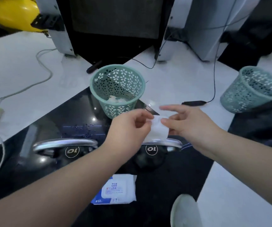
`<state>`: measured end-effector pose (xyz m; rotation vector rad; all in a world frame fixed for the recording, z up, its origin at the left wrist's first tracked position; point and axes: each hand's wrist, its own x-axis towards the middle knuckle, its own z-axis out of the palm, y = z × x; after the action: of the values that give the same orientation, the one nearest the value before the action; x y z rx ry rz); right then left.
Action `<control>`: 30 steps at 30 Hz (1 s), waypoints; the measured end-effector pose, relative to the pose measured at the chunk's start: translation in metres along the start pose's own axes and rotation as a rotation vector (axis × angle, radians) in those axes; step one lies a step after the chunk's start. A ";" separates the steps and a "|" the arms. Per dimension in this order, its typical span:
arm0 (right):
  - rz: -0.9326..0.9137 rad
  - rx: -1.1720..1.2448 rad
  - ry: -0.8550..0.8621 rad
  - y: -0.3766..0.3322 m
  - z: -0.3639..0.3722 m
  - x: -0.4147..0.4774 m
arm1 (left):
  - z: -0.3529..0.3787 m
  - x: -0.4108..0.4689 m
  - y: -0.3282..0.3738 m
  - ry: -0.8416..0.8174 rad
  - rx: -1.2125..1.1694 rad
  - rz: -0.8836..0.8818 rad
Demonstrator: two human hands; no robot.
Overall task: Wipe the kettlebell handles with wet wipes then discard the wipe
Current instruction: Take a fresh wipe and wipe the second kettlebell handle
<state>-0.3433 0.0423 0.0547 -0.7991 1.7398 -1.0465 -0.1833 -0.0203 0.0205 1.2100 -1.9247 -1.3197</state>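
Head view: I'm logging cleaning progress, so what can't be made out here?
- Right kettlebell handle: mostly hidden by the wipe and both hands.
- Both kettlebell bodies: black on a black mat, outlines lost.
- Wipes pack: print too small to read.
- Near basket: contents partly hidden by its wall.
- Far basket: blurred.

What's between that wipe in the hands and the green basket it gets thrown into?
Nothing visible. The wipe is pinched between the left hand and right hand, just in front of the nearer green basket. Its open top faces the hands, with crumpled wipes already inside.
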 end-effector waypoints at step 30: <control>-0.439 -1.410 -0.256 0.090 0.005 0.036 | 0.039 0.021 -0.066 -0.302 0.910 -0.020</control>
<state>-0.3577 0.0484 -0.0408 -2.1079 1.9556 0.2539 -0.1989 -0.0289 -0.0574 1.4622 -2.8885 -0.6207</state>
